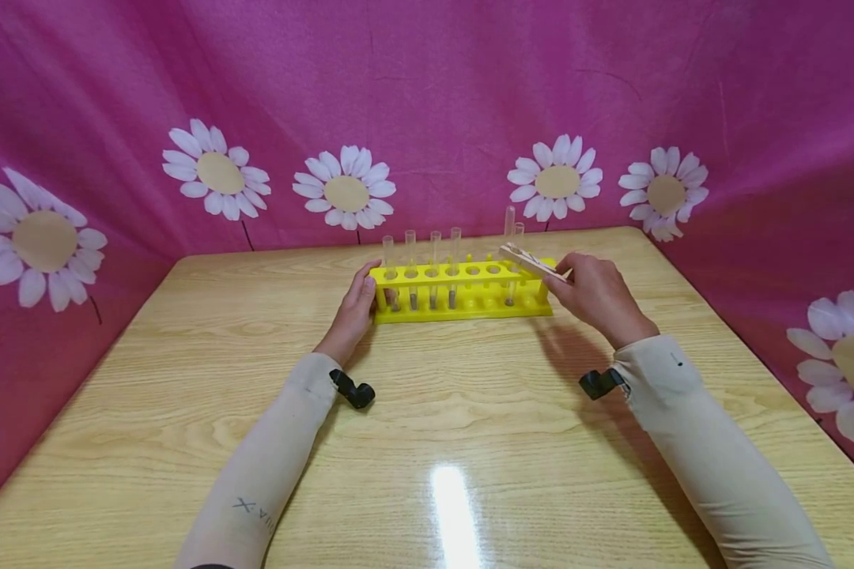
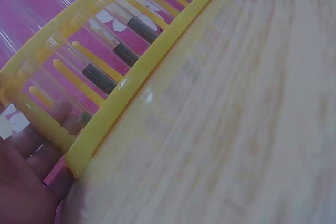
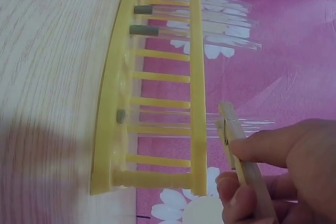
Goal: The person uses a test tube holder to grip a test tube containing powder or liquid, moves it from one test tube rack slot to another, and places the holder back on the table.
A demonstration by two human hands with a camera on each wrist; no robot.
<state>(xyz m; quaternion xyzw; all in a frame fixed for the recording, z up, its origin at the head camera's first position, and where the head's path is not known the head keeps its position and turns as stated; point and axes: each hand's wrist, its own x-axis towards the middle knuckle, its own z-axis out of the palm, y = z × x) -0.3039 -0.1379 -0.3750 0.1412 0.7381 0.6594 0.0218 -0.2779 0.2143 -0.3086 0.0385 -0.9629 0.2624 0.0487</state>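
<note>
A yellow test tube rack stands on the table, my left hand gripping its left end. In the left wrist view, fingers of that hand lie around the end post. My right hand holds a wooden test tube holder, its tip beside the upper part of a glass test tube near the rack's right end. Whether the holder's jaws clasp the glass cannot be told. Several clear test tubes with dark grey contents stand in the left holes. Another clear tube rises behind the holder.
The wooden table extends before the rack, with a bright light reflection. A pink curtain with large white flowers hangs behind and at both sides. Yellow pegs stand along the rack.
</note>
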